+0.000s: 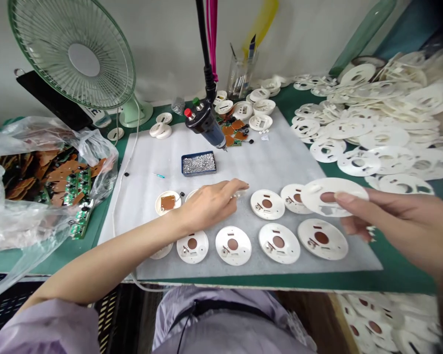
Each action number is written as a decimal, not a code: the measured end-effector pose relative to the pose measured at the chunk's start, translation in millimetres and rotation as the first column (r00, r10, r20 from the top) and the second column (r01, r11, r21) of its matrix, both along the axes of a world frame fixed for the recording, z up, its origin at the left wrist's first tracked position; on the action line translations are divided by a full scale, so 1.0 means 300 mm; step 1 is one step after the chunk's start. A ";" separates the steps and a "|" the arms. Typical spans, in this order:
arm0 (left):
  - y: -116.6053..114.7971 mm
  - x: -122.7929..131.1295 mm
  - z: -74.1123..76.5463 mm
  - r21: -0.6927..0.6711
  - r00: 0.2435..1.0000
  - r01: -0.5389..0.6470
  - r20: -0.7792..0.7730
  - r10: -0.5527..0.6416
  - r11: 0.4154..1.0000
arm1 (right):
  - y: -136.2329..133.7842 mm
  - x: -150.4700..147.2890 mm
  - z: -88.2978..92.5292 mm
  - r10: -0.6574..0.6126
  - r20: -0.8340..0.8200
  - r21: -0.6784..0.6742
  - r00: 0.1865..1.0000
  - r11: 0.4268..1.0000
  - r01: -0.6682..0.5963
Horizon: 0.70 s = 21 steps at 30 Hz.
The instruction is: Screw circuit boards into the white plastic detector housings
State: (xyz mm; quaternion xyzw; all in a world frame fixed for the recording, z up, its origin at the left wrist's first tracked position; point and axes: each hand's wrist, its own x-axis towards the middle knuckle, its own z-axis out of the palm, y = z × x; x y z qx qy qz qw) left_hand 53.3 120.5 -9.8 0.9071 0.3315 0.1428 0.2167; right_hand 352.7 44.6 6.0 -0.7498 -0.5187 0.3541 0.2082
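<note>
My right hand [387,216] holds a white plastic disc [313,189] by its right edge, thumb on top, above the right end of the rows of discs. Small white bits show beneath its fingers. My left hand [221,196] reaches over the middle of the mat, its fingers pressed together; whatever they pinch is hidden or too small to name. A white disc with a brown centre [268,204] lies just right of its fingertips. Along the front sit several more assembled discs [233,246]. At the left, a round base [168,202] shows a brown board inside.
A blue tray of small metal parts [198,163] stands behind my left hand, under a hanging electric screwdriver [206,123]. White discs pile up at the right [376,128]. A plastic bag of circuit boards [51,182] and a green fan [84,59] are on the left.
</note>
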 end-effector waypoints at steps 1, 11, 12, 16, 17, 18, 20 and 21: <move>0.001 0.002 -0.001 0.004 1.000 -0.003 0.009 0.003 1.000 | 0.004 -0.006 0.005 0.026 -0.008 -0.016 1.000 1.000 -0.026; -0.010 0.025 0.009 0.043 0.995 -0.041 -0.086 0.045 0.998 | -0.001 -0.034 -0.013 0.011 -0.128 -0.037 0.992 0.999 -0.016; -0.010 0.026 0.006 0.077 0.994 -0.031 -0.099 0.038 0.997 | 0.004 -0.041 -0.015 0.020 -0.165 -0.046 0.986 0.999 -0.028; -0.013 0.022 -0.014 0.274 0.967 0.208 -0.200 -0.156 0.939 | 0.025 -0.072 -0.020 0.034 -0.246 -0.025 0.969 0.999 -0.042; -0.015 0.018 -0.016 0.298 0.952 0.268 -0.227 -0.205 0.916 | 0.025 -0.072 -0.022 0.040 -0.244 -0.020 0.969 0.999 -0.046; -0.017 0.012 -0.017 0.303 0.943 0.299 -0.237 -0.232 0.905 | 0.022 -0.066 -0.025 0.048 -0.234 -0.023 0.971 0.998 -0.054; -0.021 -0.002 -0.011 0.253 0.953 0.281 -0.187 -0.238 0.926 | 0.006 -0.039 -0.033 0.044 -0.186 -0.039 0.982 0.998 -0.052; -0.023 -0.009 -0.006 0.203 0.965 0.251 -0.129 -0.229 0.946 | -0.005 -0.022 -0.037 0.033 -0.158 -0.054 0.987 0.998 -0.042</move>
